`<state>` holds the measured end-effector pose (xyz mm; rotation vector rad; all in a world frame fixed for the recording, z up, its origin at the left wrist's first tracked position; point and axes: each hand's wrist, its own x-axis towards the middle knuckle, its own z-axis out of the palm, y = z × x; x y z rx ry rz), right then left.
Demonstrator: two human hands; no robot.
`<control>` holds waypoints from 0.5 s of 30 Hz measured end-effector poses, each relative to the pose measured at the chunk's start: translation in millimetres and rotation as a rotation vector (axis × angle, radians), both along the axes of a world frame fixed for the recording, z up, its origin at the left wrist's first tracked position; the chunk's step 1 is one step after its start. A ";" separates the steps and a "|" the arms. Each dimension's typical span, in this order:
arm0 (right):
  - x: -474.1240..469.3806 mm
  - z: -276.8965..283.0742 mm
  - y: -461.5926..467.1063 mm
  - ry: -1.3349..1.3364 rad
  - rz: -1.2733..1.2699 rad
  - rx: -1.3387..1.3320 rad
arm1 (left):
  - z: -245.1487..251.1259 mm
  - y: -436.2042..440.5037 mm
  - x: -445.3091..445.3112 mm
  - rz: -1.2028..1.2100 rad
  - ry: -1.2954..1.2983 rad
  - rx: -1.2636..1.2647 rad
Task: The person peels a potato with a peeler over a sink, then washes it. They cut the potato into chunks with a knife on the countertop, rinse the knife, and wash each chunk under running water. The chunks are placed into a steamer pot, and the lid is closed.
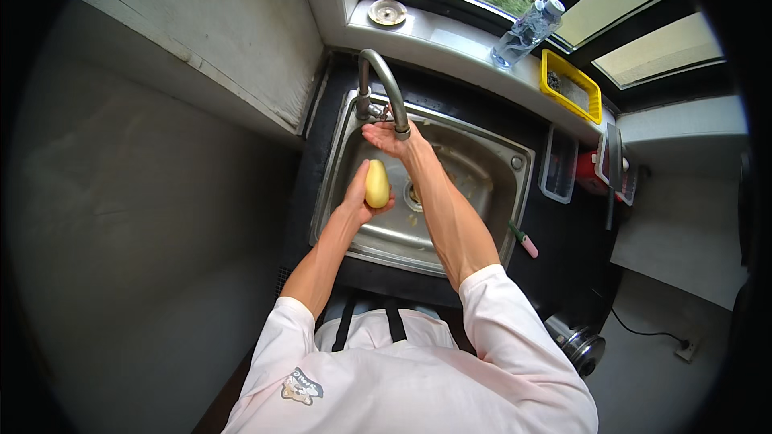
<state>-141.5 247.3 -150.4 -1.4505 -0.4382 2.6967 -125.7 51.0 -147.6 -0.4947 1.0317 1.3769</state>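
Observation:
A peeled yellow potato (377, 184) rests in my left hand (359, 193), held over the left part of a stainless steel sink (374, 241). My right hand (389, 137) is under the spout of the curved metal faucet (386, 69), palm turned up and fingers stretched out, with nothing seen in it. The spout's end covers part of that hand. Pale peelings (412, 219) lie on the sink floor around the drain (414, 194), which my right forearm partly hides.
Right of the sink lie a peeler (525, 241) with a pink handle and a clear plastic container (558, 166). A knife (614, 160) stands by a red container (588, 172). The windowsill holds a plastic bottle (526, 35), a yellow basket (570, 85) and a small dish (387, 12).

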 end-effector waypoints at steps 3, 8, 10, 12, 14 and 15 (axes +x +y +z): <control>-2.8 -8.6 -3.1 0.036 -0.090 -0.116 | -10.8 9.4 -3.7 0.007 -0.023 -0.009; -3.9 -27.3 -9.0 0.229 -0.234 -0.033 | -21.4 22.4 -8.9 -0.022 -0.045 -0.050; -1.0 -30.4 -13.8 0.292 -0.231 0.035 | -24.2 26.4 -11.3 -0.030 -0.042 -0.034; 5.3 -28.6 -19.3 0.236 -0.207 0.096 | -26.1 30.9 -14.4 -0.053 -0.034 -0.021; 16.2 -23.0 -25.3 0.149 -0.024 0.333 | -26.2 35.5 -17.5 -0.097 -0.023 -0.047; 21.4 -19.8 -26.8 0.105 0.067 0.457 | -25.6 39.0 -18.1 -0.095 -0.019 -0.012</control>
